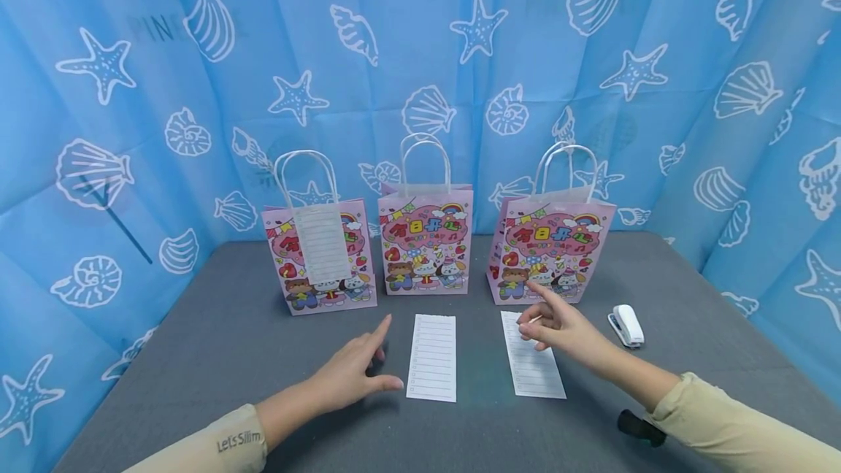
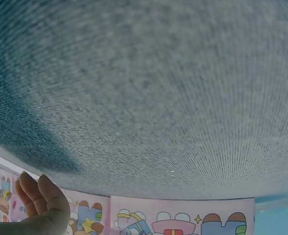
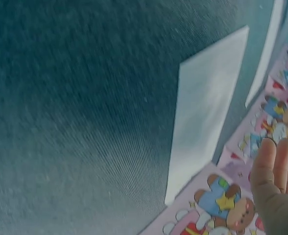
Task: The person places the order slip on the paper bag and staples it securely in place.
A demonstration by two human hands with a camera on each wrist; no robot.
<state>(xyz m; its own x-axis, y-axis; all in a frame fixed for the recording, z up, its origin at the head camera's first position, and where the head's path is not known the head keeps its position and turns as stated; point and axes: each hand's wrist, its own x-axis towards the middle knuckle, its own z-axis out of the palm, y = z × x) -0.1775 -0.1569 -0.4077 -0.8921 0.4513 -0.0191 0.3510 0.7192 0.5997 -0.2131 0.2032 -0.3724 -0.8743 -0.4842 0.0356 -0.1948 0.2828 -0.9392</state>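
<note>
My left hand [image 1: 351, 371] hovers over the table just left of a lined paper slip [image 1: 432, 358], index finger and thumb stretched out and nothing held. My right hand [image 1: 558, 325] is above a second lined slip [image 1: 535, 378], covering part of it; its index finger points toward the right gift bag [image 1: 594, 239] while the other fingers bend loosely. A third lined slip [image 1: 322, 243] hangs on the front of the left gift bag [image 1: 361, 290]. The middle gift bag [image 1: 427, 239], pink with cartoon animals, stands behind the middle slip. In the right wrist view, fingers [image 3: 274, 171] overlap the bags.
A small white stapler [image 1: 627, 325] lies on the grey table [image 1: 217, 356], right of my right hand. White twisted handles [image 1: 305, 155] rise from the bags. A blue curtain [image 1: 407, 57] with shells and starfish hangs behind. Something dark [image 1: 640, 428] is beside the right sleeve.
</note>
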